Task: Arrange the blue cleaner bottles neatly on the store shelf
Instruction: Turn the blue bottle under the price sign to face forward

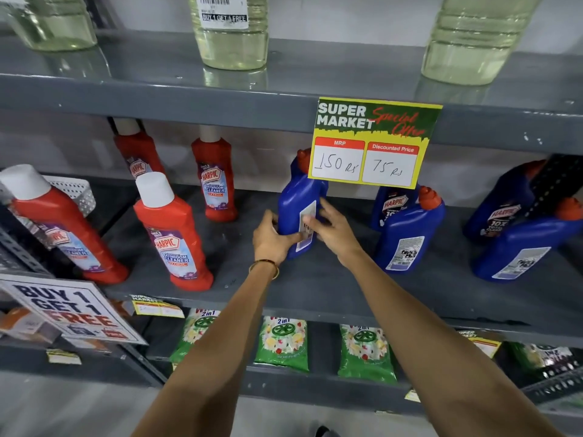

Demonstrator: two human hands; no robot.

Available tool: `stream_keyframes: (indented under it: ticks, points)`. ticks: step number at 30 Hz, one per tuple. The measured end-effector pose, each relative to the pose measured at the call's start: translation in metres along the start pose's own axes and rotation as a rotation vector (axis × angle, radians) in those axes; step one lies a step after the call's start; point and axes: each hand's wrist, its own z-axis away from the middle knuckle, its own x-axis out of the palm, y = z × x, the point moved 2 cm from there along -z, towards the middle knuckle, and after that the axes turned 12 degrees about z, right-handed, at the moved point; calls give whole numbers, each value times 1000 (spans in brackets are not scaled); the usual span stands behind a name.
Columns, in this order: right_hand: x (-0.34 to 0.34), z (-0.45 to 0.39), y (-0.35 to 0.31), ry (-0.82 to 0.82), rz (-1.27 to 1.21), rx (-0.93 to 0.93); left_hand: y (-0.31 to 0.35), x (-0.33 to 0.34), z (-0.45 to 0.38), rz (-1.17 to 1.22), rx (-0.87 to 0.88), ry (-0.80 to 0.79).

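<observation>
A blue bottle (299,209) is being gripped upright mid-shelf (315,279) by the left hand (273,236) and right hand (331,228). Its top is being hidden by a hanging price sign (375,141); red bottles (172,231) are being kept left, other blue bottles (407,231) right.

**Blue, red, yellow on grey**

My blue bottle (301,209) wears a red cap and white label. Left of frame, red bottles (172,234) show white caps. Upper right, a yellow-bordered green sign (375,141). Grey shelf (315,279); green packets (280,343) below.
</observation>
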Motion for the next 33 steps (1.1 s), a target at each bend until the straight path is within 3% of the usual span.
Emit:
stream_keyframes:
  ticks: [4, 8, 12, 17, 22, 27, 33]
  points:
    - [17, 3, -5, -5, -61, 71, 13, 11, 11, -214, 125, 113]
    - [11, 5, -2, 92, -241, 103, 14, 10, 17, -222, 232, -45]
    - [-1, 6, 7, 83, -350, 138, 13, -8, -1, 284, -52, -326]
    - [-4, 4, 1, -18, -458, 126, 3, -12, -7, 479, -419, -538]
    - [-11, 1, -3, -154, -317, 103, -1, -15, -12, 490, -470, -655]
    - [-15, -4, -2, -141, -234, 66, -15, -10, -10, 430, -422, -512]
    - [-24, -11, -3, -108, -111, 22, -22, -6, -12, 51, -179, -197]
